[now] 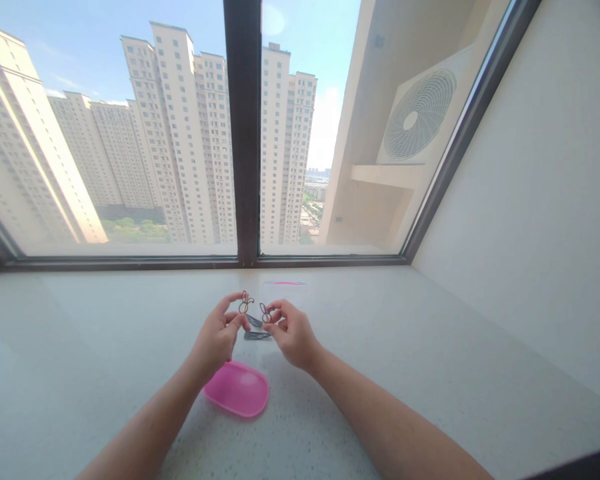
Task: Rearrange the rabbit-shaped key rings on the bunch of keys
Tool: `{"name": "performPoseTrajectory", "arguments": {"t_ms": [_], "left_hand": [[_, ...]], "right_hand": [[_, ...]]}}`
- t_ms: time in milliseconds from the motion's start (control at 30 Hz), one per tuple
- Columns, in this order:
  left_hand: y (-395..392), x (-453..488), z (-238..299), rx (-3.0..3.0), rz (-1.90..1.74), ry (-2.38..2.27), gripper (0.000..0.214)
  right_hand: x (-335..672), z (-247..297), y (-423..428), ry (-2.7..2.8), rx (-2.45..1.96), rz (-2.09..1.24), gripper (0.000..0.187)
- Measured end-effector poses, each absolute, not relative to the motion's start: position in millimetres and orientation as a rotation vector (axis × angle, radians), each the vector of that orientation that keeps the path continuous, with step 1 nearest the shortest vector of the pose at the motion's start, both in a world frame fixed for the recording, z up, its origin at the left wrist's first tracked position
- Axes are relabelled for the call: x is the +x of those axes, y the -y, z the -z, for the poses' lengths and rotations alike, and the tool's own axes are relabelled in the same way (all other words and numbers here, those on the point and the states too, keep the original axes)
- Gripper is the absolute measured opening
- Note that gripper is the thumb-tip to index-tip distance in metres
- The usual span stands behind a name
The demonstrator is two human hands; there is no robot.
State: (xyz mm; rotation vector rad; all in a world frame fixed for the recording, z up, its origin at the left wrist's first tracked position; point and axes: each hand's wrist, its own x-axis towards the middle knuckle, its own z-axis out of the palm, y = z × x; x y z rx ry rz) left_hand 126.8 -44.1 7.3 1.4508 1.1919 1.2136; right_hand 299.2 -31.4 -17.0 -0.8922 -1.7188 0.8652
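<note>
My left hand pinches a small rabbit-shaped loop, a thin dark outline with two ears, between thumb and fingers. A similar rabbit-shaped loop is held by my right hand, also in a pinch. The two loops are raised side by side, a little apart. Under and between my hands lie two flat dark-grey pieces that look like hair clips, one clip nearer me and another clip behind it, partly covered. A shallow pink tray or lid sits below my left wrist, its left edge partly hidden.
All this rests on a pale speckled windowsill. A clear container with a pink strip stands behind my hands. Beyond it rises a window with a dark frame; a white wall bounds the right side.
</note>
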Motion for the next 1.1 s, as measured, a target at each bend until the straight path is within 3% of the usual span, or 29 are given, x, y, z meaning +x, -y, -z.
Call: {"name": "performPoseTrajectory", "arguments": {"t_ms": [1100], "left_hand": [[44.9,127.3,-6.7,1.490,-1.176,-1.218,0.042]], "right_hand": [[300.1,18.6,28.6,1.737,-0.979,-0.828,0.023]]}}
